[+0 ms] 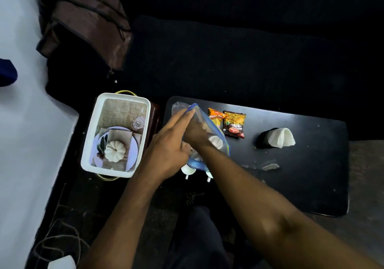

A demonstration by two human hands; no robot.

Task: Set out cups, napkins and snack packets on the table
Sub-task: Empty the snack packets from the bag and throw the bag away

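At the far left, off the table, a white tray (115, 135) printed with a place setting and a white pumpkin sits on a dark stand with a thin gold handle showing at its near and far ends; a brown bag (83, 19) lies on the dark surface beyond it. Just right of the tray begins the black table (301, 175). The left hand (166, 150) reaches over its left end, fingers extended and held together, the fingertips pinching the blue-edged rim of a clear plastic zip bag (207, 131) and lifting its mouth up. The right hand (195, 132) is plunged inside that bag; its fingers are hidden by the left hand and the plastic, so I cannot tell whether they are apart or clamped on anything. Something white shows through the bag wall near the right wrist. Below the bag, at the table's near edge, two white cups (188, 170) stand side by side, partly covered by the bag and the forearms. Right of the bag lie two snack packets touching each other: an orange packet (215, 116) and a darker yellow-and-red packet (234, 124). Further right, well apart from them, white napkins (281, 137) fan out of a black holder (265, 138).
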